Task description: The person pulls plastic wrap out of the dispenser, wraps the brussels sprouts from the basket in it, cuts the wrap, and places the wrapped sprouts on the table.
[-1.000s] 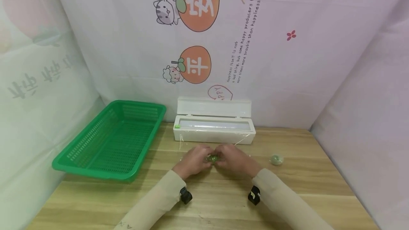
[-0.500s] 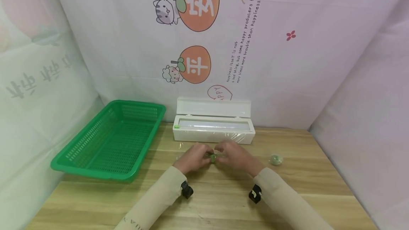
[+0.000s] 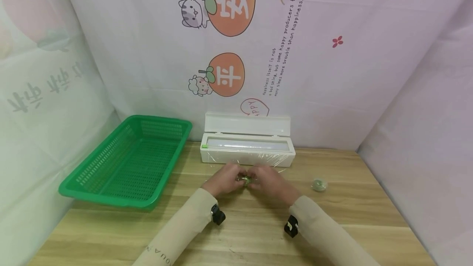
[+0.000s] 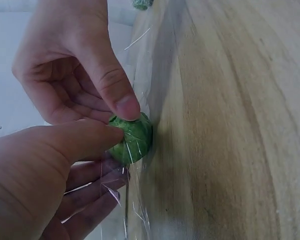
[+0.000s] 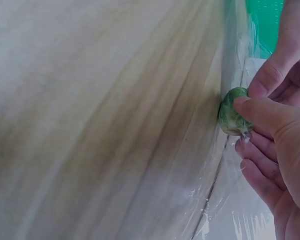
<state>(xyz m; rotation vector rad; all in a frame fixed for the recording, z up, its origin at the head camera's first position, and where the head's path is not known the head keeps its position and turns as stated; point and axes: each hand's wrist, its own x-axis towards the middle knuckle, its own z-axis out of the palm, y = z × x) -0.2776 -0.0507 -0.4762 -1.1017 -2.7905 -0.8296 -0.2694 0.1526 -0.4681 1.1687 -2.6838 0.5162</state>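
A small green Brussels sprout [image 4: 132, 140] sits between both hands, with clear plastic film [image 5: 210, 185] around it. My left hand [image 3: 225, 180] holds it from the left; in the left wrist view the thumb [image 4: 97, 137] presses on its face, with other fingers behind. My right hand [image 3: 271, 182] meets it from the other side, and its thumb [image 5: 255, 107] lies on the sprout in the right wrist view. The film stretches from the hands towards the white cling film box [image 3: 247, 158]. In the head view the fingers hide most of the sprout.
The box stands at the back of the wooden table [image 3: 255, 233], lid raised, a film roll inside. On the left is a green plastic basket [image 3: 170, 175]. A second film-wrapped green ball [image 3: 319, 184] lies to the right. Printed cloth walls [image 3: 314, 93] enclose the table.
Half a second ago the right hand's fingers were spread a little off the sprout; now they are back against it. The film in front of the box has shifted. Basket and box stay put.
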